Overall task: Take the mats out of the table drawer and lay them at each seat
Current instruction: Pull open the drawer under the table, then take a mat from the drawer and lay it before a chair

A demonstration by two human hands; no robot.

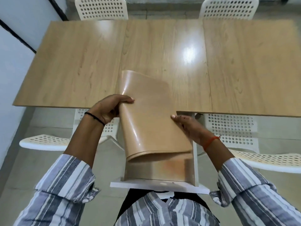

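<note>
The mats (151,115), a tan flexible stack, are held above the open table drawer (160,172), bowed upward, far end over the table (73,66) edge. The left edge is gripped by the left hand (107,110), thumb on top; the right edge is pinched by the right hand (187,126).

Risks, as judged: sheets look glossy, so one could slip from the stack and drop back into the drawer or to the floor if grip is eased; several sheets may cling together, so 2 could be laid at 1 seat. The open drawer front, near the body, could be bumped.

White perforated chairs (231,128) stand at both sides. No brand, label or writing can be read.
</note>
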